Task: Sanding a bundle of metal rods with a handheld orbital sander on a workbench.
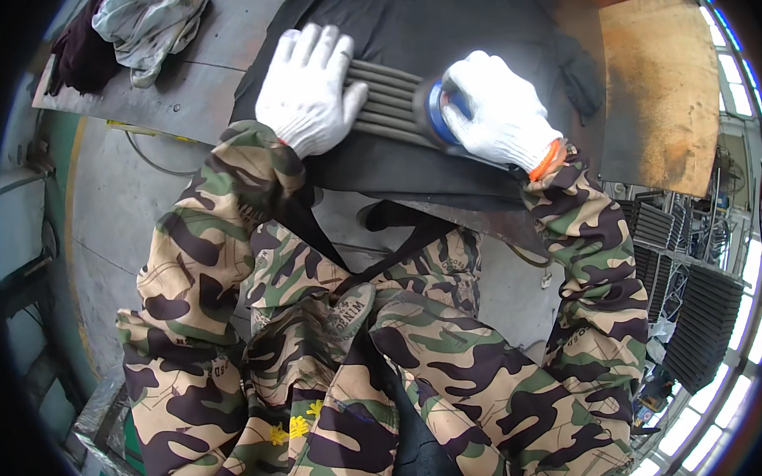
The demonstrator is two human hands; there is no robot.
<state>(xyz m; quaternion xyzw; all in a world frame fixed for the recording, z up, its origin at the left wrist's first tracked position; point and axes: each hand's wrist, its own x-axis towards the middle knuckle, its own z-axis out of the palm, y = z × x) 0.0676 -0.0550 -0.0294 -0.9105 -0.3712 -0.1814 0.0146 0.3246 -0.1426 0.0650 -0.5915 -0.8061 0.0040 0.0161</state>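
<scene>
A grey slatted piece (384,99), made of several parallel bars, lies on the black cloth (441,26). My left hand (309,94), in a white knit glove, rests over its left end with fingers stretched out and the thumb apart. At the other end, my white-gloved right hand (502,108) is closed round a round, blue-rimmed tool (437,110). That tool sits against the bars; its exact kind I cannot make out, as the hand covers most of it. The piece's right end is hidden under the tool and hand.
Crumpled pale cloth (151,28) and a dark cloth (85,51) lie on the grey metal table (215,55) at the far left. A stained wooden board (661,85) stands at the right. Beyond it, dark slatted pieces (699,328) are stacked on a rack.
</scene>
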